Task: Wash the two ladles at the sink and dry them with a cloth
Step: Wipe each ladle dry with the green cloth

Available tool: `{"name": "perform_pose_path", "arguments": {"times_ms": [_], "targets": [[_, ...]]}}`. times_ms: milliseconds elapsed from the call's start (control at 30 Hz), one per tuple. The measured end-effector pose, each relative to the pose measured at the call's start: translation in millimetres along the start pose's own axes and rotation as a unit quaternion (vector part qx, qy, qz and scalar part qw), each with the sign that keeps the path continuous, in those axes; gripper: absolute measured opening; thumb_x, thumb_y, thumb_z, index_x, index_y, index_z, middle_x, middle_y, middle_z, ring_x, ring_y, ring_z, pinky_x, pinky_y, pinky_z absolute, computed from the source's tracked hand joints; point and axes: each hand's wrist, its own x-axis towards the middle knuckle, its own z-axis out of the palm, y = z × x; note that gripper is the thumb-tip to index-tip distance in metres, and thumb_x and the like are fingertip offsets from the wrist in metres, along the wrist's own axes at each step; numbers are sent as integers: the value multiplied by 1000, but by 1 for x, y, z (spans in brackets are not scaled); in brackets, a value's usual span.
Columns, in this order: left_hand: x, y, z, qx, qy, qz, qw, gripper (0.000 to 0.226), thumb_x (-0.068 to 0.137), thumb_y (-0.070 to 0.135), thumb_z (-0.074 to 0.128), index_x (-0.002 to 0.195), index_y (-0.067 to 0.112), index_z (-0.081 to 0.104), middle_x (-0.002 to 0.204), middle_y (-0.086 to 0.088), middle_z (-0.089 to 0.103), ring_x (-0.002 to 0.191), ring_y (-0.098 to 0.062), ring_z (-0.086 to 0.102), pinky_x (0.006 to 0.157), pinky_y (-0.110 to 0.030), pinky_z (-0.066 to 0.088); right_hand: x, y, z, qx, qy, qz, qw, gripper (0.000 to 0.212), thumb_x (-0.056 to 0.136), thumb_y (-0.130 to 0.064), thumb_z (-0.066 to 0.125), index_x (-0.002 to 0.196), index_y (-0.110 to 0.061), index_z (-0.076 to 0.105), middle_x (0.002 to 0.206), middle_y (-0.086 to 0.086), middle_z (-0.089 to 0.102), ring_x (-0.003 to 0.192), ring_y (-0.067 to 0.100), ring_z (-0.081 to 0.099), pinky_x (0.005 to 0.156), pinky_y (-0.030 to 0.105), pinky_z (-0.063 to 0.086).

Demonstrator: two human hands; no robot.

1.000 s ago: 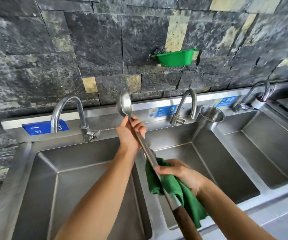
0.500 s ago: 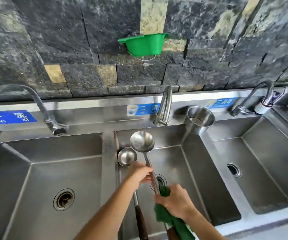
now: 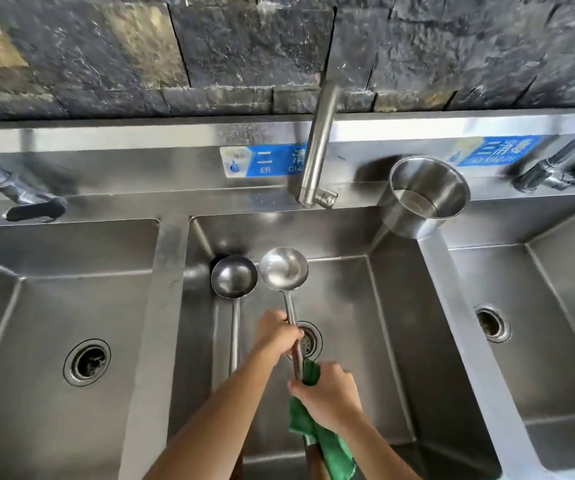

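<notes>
Left hand [image 3: 276, 336]: forearm stretched forward, fingers curled round shaft of held ladle [image 3: 284, 269] over middle basin [image 3: 393, 306] | Right hand [image 3: 329, 396]: clenched on green cloth [image 3: 329, 445] wrapped about the same shaft, nearer the body | Second ladle [image 3: 234, 280]: lying in basin, just beside on the left.

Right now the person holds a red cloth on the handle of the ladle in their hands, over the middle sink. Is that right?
Not quite. The cloth is green, not red. The head view shows the right hand holding it on the handle of the ladle, over the middle sink.
</notes>
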Motion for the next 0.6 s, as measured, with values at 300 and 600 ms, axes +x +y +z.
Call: {"name": "perform_pose_path", "arguments": {"times_ms": [300,600], "targets": [[44,-18,23,31,23,-8,999,16,64,15,81,75,8,72,68,-3,73,69,-17,71,60,-29,59,54,24,25,10,-4,5,1000,30,71,-41,67,57,-19,54,54,-4,61,56,13,62,45,19,41],[71,-34,33,23,30,-6,999,18,64,11,82,78,12,71,75,-2,73,78,-22,71,72,-40,61,78,39,43,9,0,-9,1000,33,73,-47,65,59,-20,52,52,-5,56,51,10,56,44,20,40]]}}
